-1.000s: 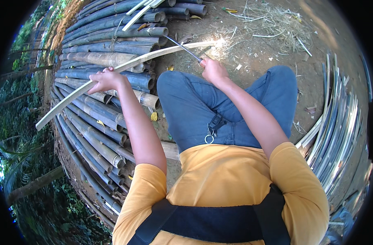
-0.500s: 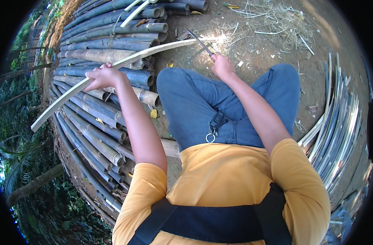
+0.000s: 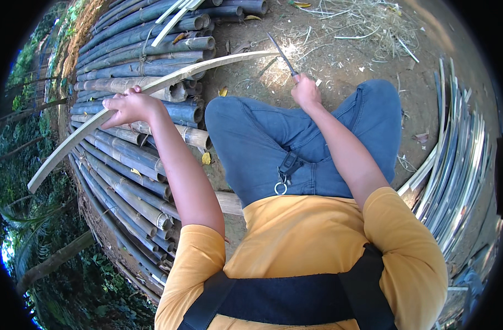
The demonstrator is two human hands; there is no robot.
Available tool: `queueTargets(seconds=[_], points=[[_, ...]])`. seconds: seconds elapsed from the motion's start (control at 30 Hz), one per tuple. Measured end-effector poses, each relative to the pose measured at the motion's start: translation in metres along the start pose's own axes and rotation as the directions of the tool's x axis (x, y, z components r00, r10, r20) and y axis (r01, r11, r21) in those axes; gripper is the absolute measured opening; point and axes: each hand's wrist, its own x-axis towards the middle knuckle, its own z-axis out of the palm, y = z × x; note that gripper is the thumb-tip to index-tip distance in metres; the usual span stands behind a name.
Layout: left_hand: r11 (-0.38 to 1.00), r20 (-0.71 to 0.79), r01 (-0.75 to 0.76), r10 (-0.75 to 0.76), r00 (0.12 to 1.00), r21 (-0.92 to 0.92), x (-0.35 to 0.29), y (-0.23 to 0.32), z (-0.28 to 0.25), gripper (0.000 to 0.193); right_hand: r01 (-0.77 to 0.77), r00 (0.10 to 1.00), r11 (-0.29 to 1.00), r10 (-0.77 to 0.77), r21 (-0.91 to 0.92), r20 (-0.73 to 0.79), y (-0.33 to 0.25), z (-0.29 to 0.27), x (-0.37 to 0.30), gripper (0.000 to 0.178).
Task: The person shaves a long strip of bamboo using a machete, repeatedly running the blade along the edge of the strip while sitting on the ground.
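A long, pale split bamboo strip [image 3: 191, 70] slants from the far left edge up to the bright patch of ground ahead of my knees. My left hand [image 3: 131, 106] is closed around it toward its near end, above the bamboo pile. In my right hand [image 3: 306, 91], just beyond my crossed legs, is the handle of a knife with a narrow dark blade [image 3: 283, 55] pointing away and leftward. The blade is at the strip's far end; whether they touch I cannot tell.
Stacked dark bamboo poles [image 3: 136, 140] fill the left side, with pale strips [image 3: 171, 25] on top at the back. Fine shavings [image 3: 367, 25] lie on the ground at the far right. A bundle of thin bamboo strips [image 3: 455, 170] lies right of me.
My left hand has drawn the strip left and slightly nearer. The knife in my right hand has shifted right and stands steeper; the strip's far end no longer extends past the blade.
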Motion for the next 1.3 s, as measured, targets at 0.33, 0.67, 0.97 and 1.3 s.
queueTargets(seconds=[0.33, 0.67, 0.97, 1.3], points=[[0.998, -0.033, 0.061, -0.061, 0.998, -0.002, 0.002, 0.004, -0.014, 0.071, -0.045, 0.997, 0.994, 0.05, 0.098, -0.058, 0.021, -0.006, 0.005, 0.03], [0.997, -0.004, 0.065, -0.066, 0.998, -0.051, -0.02, 0.022, 0.001, 0.049, -0.136, 0.981, 0.853, 0.186, 0.504, -0.049, 0.058, -0.01, 0.027, 0.024], [0.984, 0.185, 0.03, 0.003, 0.983, -0.176, -0.034, 0.033, 0.057, 0.047, 0.019, 0.998, 0.996, -0.024, 0.083, 0.054, 0.038, -0.023, -0.056, 0.06], [0.976, 0.313, -0.02, 0.089, 0.946, -0.218, -0.029, 0.03, 0.087, 0.031, 0.12, 0.969, 0.974, -0.072, -0.191, 0.238, 0.013, -0.032, -0.082, 0.048]])
